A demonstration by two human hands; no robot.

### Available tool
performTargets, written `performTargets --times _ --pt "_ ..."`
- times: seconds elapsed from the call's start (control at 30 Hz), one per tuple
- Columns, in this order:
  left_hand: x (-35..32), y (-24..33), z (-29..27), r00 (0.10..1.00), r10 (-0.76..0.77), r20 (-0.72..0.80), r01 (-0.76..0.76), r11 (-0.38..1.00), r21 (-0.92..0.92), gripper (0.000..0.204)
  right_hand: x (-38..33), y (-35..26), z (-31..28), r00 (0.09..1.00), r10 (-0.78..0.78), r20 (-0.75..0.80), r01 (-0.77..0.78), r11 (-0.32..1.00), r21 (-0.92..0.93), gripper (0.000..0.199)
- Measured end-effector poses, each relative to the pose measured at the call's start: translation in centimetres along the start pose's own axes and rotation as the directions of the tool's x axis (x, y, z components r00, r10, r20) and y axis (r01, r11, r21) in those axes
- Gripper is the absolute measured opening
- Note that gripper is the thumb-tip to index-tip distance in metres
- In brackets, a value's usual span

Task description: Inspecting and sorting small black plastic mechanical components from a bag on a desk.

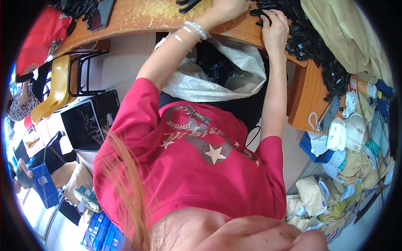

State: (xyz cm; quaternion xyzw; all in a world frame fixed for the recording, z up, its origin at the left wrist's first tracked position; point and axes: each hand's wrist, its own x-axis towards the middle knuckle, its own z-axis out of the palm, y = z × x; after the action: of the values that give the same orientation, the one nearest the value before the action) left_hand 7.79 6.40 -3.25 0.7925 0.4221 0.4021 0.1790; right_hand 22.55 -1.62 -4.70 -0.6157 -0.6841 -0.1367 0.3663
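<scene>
Listing, with the white woven sack (180,83) as landmark: desk (155,14), wooden, worn, its near edge just beyond the sack's mouth. Left hand (231,8), one, beyond the sack over the desk, partly cut off by the upper border; state of its grip cannot be told. Right hand (275,31), one, beyond the sack and to its right, fingers bent, tips at a small black piece (255,13); whether the grip closes on that piece or only touches it cannot be told. Heap of black pieces (303,46), one, tangled, right of the sack, trailing along the desk. Black pieces inside the sack (215,69), quantity uncounted, dark and indistinct. Black clip (188,5), lying apart on the desk, beyond the sack. Beaded bracelet (202,30), on the left wrist, above the sack's far rim. Hazards, by judgement: the small black piece could slip from a light hold and drop past the desk edge; the sack's slack, folded rim could sag and let a falling piece miss its mouth; interlocked pieces could drag neighbours along if one is pulled; the bracelet could snag on a projecting part; the black clip, lying apart, could be overlooked.
</scene>
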Motion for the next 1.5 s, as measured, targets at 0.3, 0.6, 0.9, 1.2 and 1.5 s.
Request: performTargets --times 0.3,0.6,0.9,1.2,1.5 --pt "-1.9 -1.2 -2.6 0.978 -0.027 0.205 0.034 0.999 -0.028 0.021 1.8 1.4 -1.9 0.967 -0.098 0.234 0.109 0.994 -0.031 0.022" --pt "-4.6 0.6 -6.5 0.784 -0.334 0.524 0.619 0.487 -0.616 0.017 4.2 -1.8 -3.6 0.962 -0.073 0.264 0.063 0.997 0.044 0.023" --pt "-5.0 2.2 -7.7 0.780 -0.199 0.593 0.593 0.537 -0.600 0.033 0.4 -4.4 -4.8 0.889 0.208 0.409 -0.458 0.434 0.776 0.022" --pt "-6.0 4.5 -9.6 0.889 -0.039 0.456 0.191 0.937 -0.292 0.033 -1.9 -7.7 -5.0 0.866 0.415 0.277 -0.452 0.416 0.789 0.020" --pt "-6.3 4.5 -10.7 0.892 0.006 0.453 0.153 0.937 -0.314 0.036 -2.8 -7.0 -5.8 0.882 0.318 0.349 -0.458 0.399 0.795 0.038"
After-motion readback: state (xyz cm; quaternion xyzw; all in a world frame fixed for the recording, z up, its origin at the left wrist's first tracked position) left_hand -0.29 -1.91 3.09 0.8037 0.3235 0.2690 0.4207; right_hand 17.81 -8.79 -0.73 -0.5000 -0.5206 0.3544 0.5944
